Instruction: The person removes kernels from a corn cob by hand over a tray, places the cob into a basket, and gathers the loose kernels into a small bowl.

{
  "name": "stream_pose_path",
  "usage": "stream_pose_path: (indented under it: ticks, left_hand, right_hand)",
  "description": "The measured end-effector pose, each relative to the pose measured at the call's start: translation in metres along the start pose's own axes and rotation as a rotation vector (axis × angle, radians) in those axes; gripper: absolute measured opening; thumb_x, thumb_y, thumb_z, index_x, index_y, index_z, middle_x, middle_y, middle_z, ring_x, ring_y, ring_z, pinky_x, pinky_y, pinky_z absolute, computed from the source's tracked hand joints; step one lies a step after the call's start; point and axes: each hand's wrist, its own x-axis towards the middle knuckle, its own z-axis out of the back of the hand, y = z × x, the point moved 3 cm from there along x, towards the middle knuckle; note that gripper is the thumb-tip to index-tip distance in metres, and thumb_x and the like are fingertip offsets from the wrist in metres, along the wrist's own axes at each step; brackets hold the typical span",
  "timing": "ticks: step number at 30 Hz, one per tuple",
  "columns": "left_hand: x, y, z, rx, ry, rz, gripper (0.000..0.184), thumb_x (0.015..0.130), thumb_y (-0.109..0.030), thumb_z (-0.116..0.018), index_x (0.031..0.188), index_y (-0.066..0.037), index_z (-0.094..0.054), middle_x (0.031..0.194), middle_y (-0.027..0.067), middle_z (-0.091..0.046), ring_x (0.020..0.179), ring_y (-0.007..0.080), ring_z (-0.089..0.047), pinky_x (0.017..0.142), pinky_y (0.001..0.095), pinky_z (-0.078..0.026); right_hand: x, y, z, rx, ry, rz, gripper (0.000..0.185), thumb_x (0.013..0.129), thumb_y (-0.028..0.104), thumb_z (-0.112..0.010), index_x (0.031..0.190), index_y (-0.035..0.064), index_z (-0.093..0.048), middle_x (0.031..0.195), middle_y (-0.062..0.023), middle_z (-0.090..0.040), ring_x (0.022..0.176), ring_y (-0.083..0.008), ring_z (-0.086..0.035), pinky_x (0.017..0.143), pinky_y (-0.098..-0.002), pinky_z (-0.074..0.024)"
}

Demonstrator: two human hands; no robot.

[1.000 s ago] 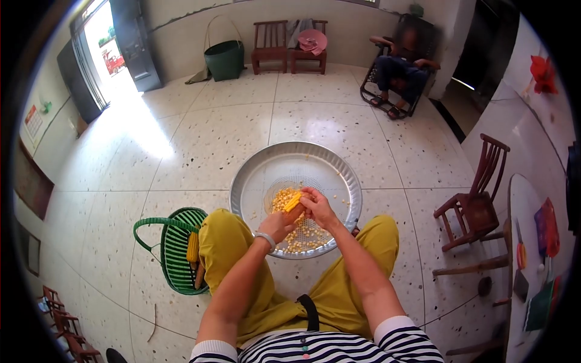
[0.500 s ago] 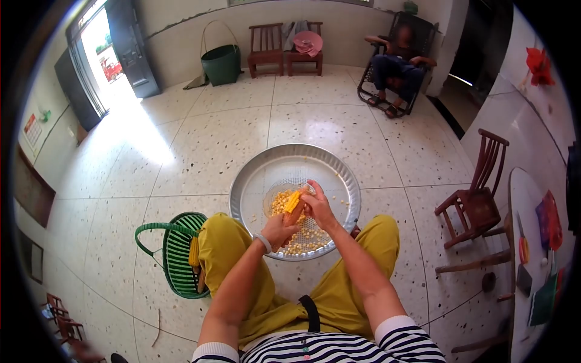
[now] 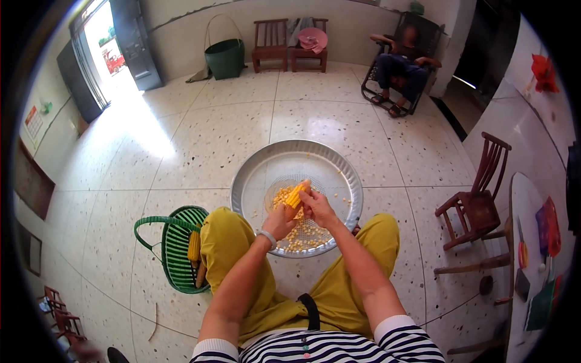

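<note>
A corn cob [image 3: 296, 196], partly covered with yellow kernels, is held slanting over a round metal tray [image 3: 245, 169]. My left hand [image 3: 279, 221] is closed round its lower end. The fingers of my right hand [image 3: 319, 209] press on the cob's right side near the top. Beneath the hands, loose kernels [image 3: 306, 237] lie on the tray, and more are heaped in a clear shallow bowl [image 3: 271, 192] that the hands partly hide. Beside my left knee a green striped basket [image 3: 175, 257] holds a yellow cob [image 3: 193, 247] and a barer one.
A person [image 3: 398, 69] sits in a reclining chair at the back right. A wooden chair [image 3: 478, 209] and a table [image 3: 521, 193] stand on the right. Near the back wall are a dark green basket [image 3: 224, 59] and two small chairs, one with a pink hat [image 3: 312, 40].
The cob has turned and tilted between my hands, and now its upper end points up and to the right. My right hand has shifted slightly down along it. The camera view has moved a little.
</note>
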Motion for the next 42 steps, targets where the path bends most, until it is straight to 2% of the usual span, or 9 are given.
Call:
stream_pose_path:
  ticks: [2,8,11,14,17,20,26,27,42]
  left_hand:
    - [0.002,0.007,-0.004,0.003,-0.052,-0.091,0.041,0.076,-0.021,-0.069,0.104,0.004,-0.051,0.083,0.0199,-0.063,0.073,0.0319,-0.063,0.066,0.0384,-0.049]
    - [-0.012,-0.021,0.016,-0.343,0.132,0.130,0.040,0.076,-0.021,-0.068,0.101,0.002,-0.047,0.075,0.0136,-0.061,0.051,0.0175,-0.058,0.044,0.0306,-0.046]
    - [-0.013,-0.018,0.017,-0.322,0.110,0.129,0.041,0.076,-0.020,-0.068,0.103,0.003,-0.047,0.074,0.0122,-0.060,0.050,0.0155,-0.056,0.044,0.0293,-0.045]
    - [-0.014,-0.020,0.019,-0.240,0.121,0.161,0.041,0.076,-0.021,-0.068,0.102,0.002,-0.048,0.080,0.0172,-0.062,0.061,0.0244,-0.062,0.053,0.0345,-0.049]
    - [-0.002,0.004,0.004,0.102,0.008,-0.078,0.041,0.075,-0.023,-0.068,0.102,0.002,-0.049,0.089,0.0240,-0.062,0.080,0.0362,-0.063,0.069,0.0412,-0.050]
    - [-0.005,-0.004,0.008,0.116,0.091,0.072,0.042,0.075,-0.025,-0.067,0.101,0.002,-0.049,0.097,0.0277,-0.060,0.095,0.0423,-0.057,0.080,0.0451,-0.046]
    - [-0.003,0.000,0.010,0.074,-0.033,0.124,0.042,0.074,-0.027,-0.068,0.098,0.004,-0.055,0.092,0.0266,-0.062,0.089,0.0410,-0.060,0.077,0.0441,-0.047]
    - [-0.004,-0.002,0.011,0.083,-0.032,0.126,0.041,0.074,-0.027,-0.068,0.098,0.004,-0.055,0.092,0.0267,-0.062,0.089,0.0411,-0.060,0.077,0.0442,-0.047]
    - [-0.001,0.002,0.001,0.047,0.031,-0.027,0.041,0.075,-0.025,-0.069,0.096,0.003,-0.048,0.085,0.0256,-0.062,0.078,0.0389,-0.062,0.069,0.0428,-0.049]
  right_hand:
    - [-0.002,0.004,-0.001,0.034,0.041,0.012,0.029,0.087,0.031,-0.065,0.098,0.0064,-0.054,0.061,0.0036,-0.046,0.045,-0.0054,-0.041,0.039,-0.0212,-0.0340]
    - [-0.006,0.006,-0.004,0.009,0.167,0.048,0.023,0.092,0.024,-0.058,0.104,0.0064,-0.050,0.072,0.0019,-0.048,0.057,-0.0075,-0.045,0.052,-0.0230,-0.0408]
    - [-0.007,0.006,-0.008,0.070,0.192,-0.011,0.017,0.093,0.019,-0.054,0.104,0.0060,-0.050,0.073,0.0007,-0.049,0.059,-0.0085,-0.047,0.054,-0.0240,-0.0432]
    - [-0.013,0.012,-0.013,0.010,0.139,-0.058,0.013,0.091,0.012,-0.050,0.101,0.0054,-0.052,0.073,-0.0002,-0.050,0.059,-0.0097,-0.049,0.054,-0.0250,-0.0443]
    - [-0.007,0.005,-0.006,-0.086,0.043,-0.145,0.006,0.086,0.008,-0.048,0.090,0.0052,-0.051,0.068,-0.0009,-0.047,0.055,-0.0106,-0.047,0.048,-0.0256,-0.0408]
    - [-0.004,-0.004,0.002,-0.025,0.040,-0.235,0.004,0.083,0.007,-0.047,0.080,0.0081,-0.045,0.060,0.0000,-0.041,0.047,-0.0102,-0.041,0.041,-0.0258,-0.0333]
    - [-0.006,0.004,0.006,-0.084,-0.187,-0.127,0.023,0.091,0.027,-0.054,0.080,0.0094,-0.044,0.055,0.0027,-0.035,0.040,-0.0074,-0.034,0.034,-0.0241,-0.0265]
    - [-0.009,0.009,0.003,-0.067,-0.181,-0.156,0.034,0.089,0.040,-0.060,0.080,0.0120,-0.043,0.056,0.0025,-0.037,0.040,-0.0088,-0.033,0.036,-0.0238,-0.0264]
    - [-0.006,0.002,-0.003,0.058,0.108,-0.113,0.015,0.092,0.020,-0.058,0.092,0.0066,-0.051,0.068,0.0013,-0.051,0.052,-0.0082,-0.047,0.047,-0.0232,-0.0406]
